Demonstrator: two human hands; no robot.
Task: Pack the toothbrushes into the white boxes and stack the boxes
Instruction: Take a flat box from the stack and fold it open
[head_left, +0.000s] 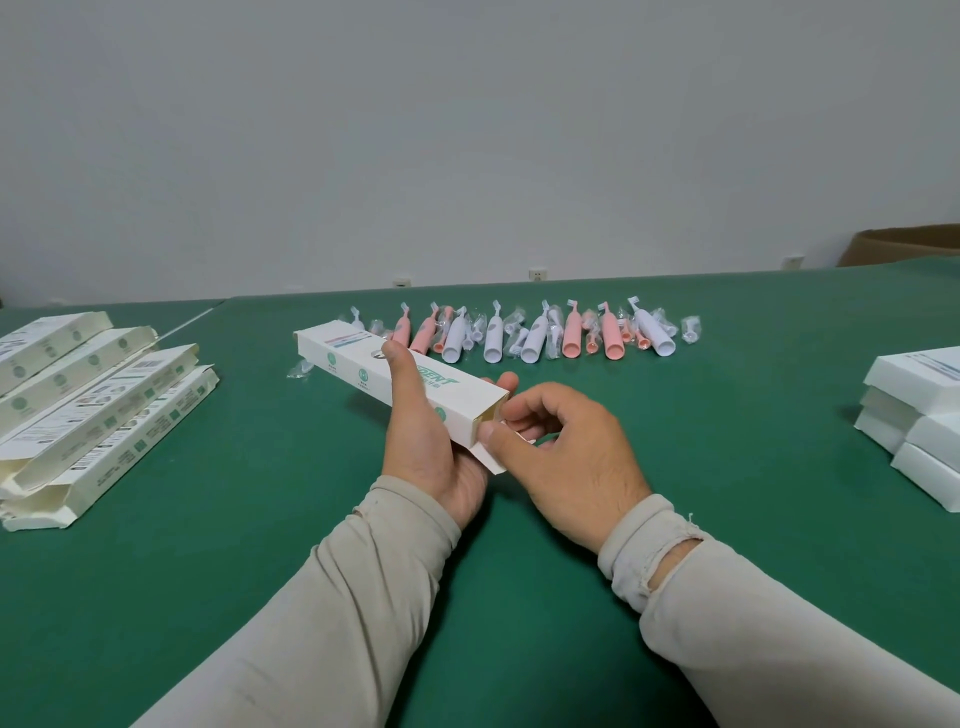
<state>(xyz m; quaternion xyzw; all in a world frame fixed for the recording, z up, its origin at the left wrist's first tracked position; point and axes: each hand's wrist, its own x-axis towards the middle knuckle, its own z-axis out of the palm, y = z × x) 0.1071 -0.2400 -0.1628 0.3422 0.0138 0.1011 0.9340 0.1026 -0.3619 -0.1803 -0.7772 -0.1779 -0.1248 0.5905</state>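
Observation:
My left hand (423, 447) grips a long white box (363, 364) with green print, holding it just above the green table, thumb on top and fingers underneath. My right hand (561, 452) pinches the flap at the box's open near end (491, 423). Behind the box lies a row of pink and white toothbrushes (530, 335), with small wrapped brush heads among them. What is inside the held box is hidden.
Several open white boxes (98, 400) lie side by side at the left. A stack of white boxes (919, 410) stands at the right edge. One wrapped brush head (301, 370) lies loose left of the held box. A cardboard carton (904, 244) sits beyond the table's far right corner.

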